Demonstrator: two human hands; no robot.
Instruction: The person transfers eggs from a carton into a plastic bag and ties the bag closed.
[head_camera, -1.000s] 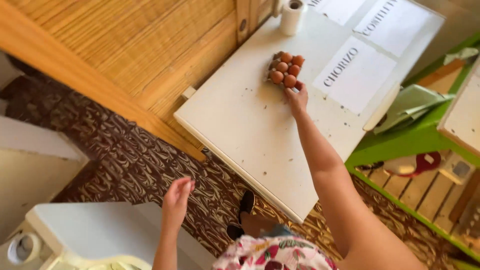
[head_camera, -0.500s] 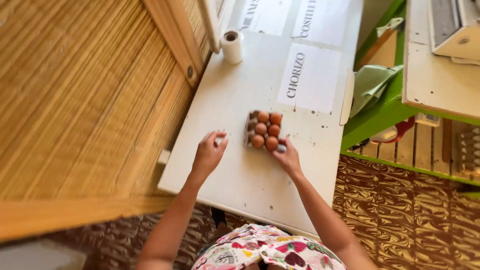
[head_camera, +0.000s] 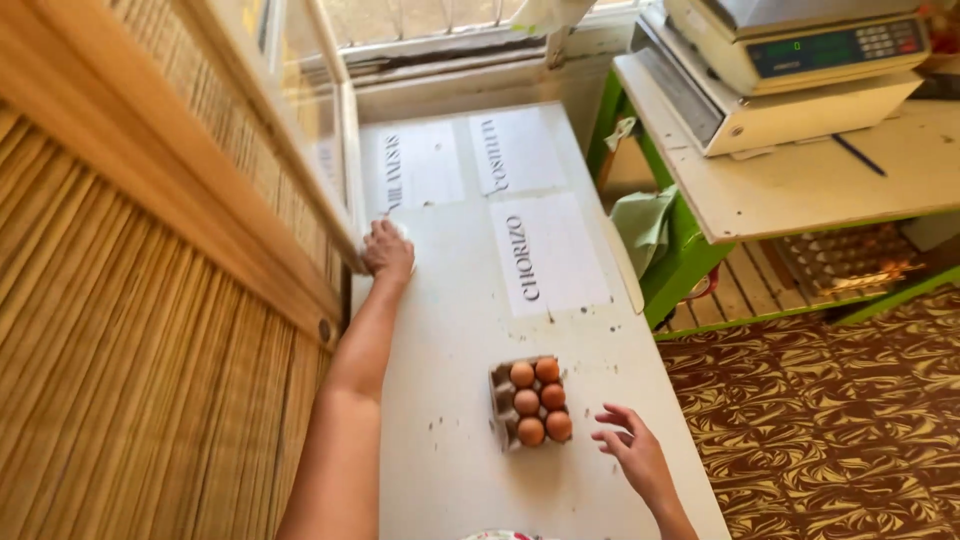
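Fingers of my right hand (head_camera: 636, 458) are spread loose and hold nothing; the hand hovers over the near right part of the table (head_camera: 470, 330), just right of the egg carton (head_camera: 530, 402), not touching it as far as I can tell. The carton sits open on the white tabletop with six brown eggs (head_camera: 539, 400) in two rows. My left hand (head_camera: 388, 250) is far out on the left side, curled over something white at the table's left edge; I cannot tell what it is, or how tightly the fingers close on it. Three paper sheets (head_camera: 548, 255) lie flat on the far half of the table. To the right, a scale (head_camera: 800, 60) stands on a second white top with a green frame. A woven reed screen (head_camera: 130, 330) fills the left.
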